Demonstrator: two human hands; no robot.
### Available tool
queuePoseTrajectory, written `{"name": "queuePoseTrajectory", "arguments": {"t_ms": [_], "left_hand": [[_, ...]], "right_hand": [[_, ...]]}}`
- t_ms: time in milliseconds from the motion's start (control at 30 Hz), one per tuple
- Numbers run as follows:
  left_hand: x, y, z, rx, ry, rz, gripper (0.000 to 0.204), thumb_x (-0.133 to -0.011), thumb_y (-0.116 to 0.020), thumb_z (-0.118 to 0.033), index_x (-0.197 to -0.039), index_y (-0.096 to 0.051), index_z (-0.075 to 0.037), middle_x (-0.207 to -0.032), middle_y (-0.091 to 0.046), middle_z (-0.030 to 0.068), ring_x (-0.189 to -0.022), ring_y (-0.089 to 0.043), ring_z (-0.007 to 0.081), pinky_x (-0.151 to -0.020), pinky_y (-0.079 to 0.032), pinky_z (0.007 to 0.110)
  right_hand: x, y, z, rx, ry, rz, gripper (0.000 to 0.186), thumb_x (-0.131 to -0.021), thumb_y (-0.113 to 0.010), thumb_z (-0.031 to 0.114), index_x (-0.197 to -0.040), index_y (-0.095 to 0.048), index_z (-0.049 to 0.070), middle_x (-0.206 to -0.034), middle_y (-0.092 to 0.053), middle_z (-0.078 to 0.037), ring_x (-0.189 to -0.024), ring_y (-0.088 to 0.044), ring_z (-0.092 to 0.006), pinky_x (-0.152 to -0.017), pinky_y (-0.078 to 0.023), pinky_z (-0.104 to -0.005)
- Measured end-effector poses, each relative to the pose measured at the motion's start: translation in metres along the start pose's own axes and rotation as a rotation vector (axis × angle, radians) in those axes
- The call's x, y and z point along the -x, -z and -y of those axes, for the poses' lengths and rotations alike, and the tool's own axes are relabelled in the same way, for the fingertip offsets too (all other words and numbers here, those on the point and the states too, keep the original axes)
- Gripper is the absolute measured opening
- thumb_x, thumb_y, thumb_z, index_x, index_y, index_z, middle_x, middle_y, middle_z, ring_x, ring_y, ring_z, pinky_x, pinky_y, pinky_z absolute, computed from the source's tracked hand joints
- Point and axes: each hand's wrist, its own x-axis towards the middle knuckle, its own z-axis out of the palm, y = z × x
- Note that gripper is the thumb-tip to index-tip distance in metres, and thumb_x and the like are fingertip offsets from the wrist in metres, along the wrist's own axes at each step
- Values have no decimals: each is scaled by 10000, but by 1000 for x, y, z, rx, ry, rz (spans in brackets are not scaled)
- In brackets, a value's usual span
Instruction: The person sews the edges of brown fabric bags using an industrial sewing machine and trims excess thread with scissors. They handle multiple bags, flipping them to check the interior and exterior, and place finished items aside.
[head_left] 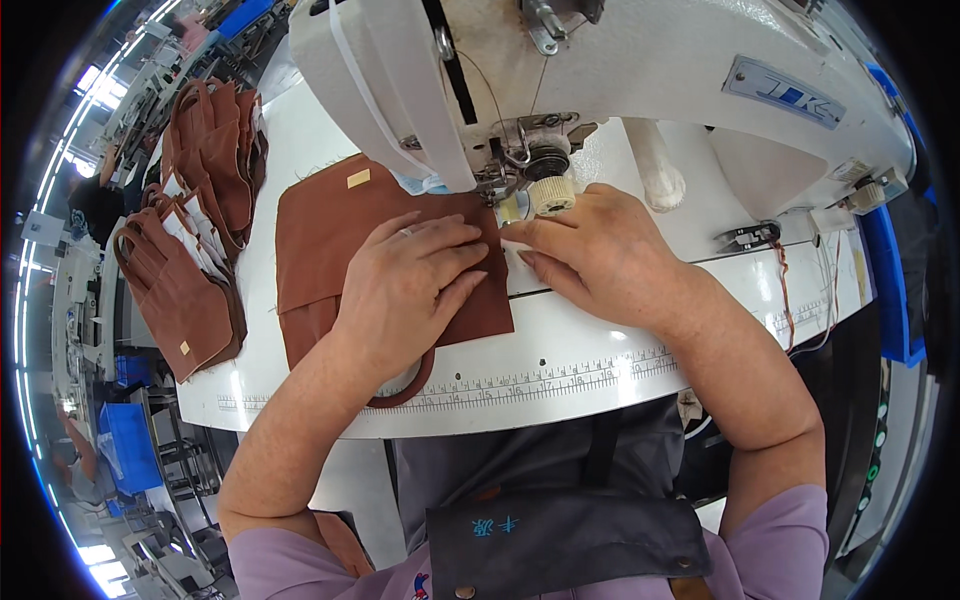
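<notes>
A brown bag piece (325, 235), leather-like with a small gold label, lies flat under the needle area of a white sewing machine (640, 60). My left hand (415, 285) rests on it with fingers stretched out, pressing near its right part. A brown handle loop (412, 388) sticks out from under that hand toward the table's front edge. Beside the presser foot (492, 188), at the bag piece's right edge, is my right hand (600, 250). Its thumb and forefinger are drawn close together and the other fingers curl; whatever they may hold is too small to make out.
Two stacks of brown bags with handles, a nearer stack (185, 310) and a farther stack (212, 150), lie at the left. A printed ruler (560, 385) runs along the front of the white table (600, 345). Blue bins (130, 450) stand beyond on the left.
</notes>
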Motion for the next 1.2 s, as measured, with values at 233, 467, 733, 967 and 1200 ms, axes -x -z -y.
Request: {"name": "queuePoseTrajectory", "arguments": {"t_ms": [233,467,733,967,1200], "left_hand": [[-6,-8,-7,-56,-9,-28,217,-771,-764,-66,-989,-762,-65,-1022,-729,42,-920,-718,224,-804,-593,361],[-9,-8,-2,-75,-111,-5,217,-737,-744,-55,-953,-747,-61,-962,-712,28,-851,-709,201,-734,-571,354],[-11,0,-6,-184,-198,131,201,-750,-723,-85,-945,-735,-37,-968,-704,45,-894,-707,218,-756,-561,375],[4,1,-31,34,40,49,389,-774,-707,-93,-1144,-704,29,-1196,-651,155,-1092,-669,333,-935,-553,467],[17,-11,-31,59,121,30,430,-801,-732,-107,-1204,-681,33,-1315,-616,161,-1223,-626,354,-1096,-474,558]], "right_hand": [[-1,5,0,-58,46,57,281,-783,-768,157,-1062,-738,159,-773,-629,-13,-685,-632,-253,-653,-492,-401],[-1,4,5,-41,89,107,141,-794,-734,196,-903,-801,137,-663,-624,-30,-626,-645,-264,-618,-508,-411],[-1,6,6,-21,57,146,155,-784,-730,203,-904,-799,134,-650,-625,-46,-639,-659,-276,-616,-513,-424],[0,8,5,-37,24,121,132,-783,-721,188,-872,-765,101,-663,-624,-59,-652,-664,-288,-630,-519,-443],[0,4,6,24,57,100,173,-783,-720,154,-935,-731,73,-750,-648,-61,-703,-672,-283,-627,-511,-435]]}}
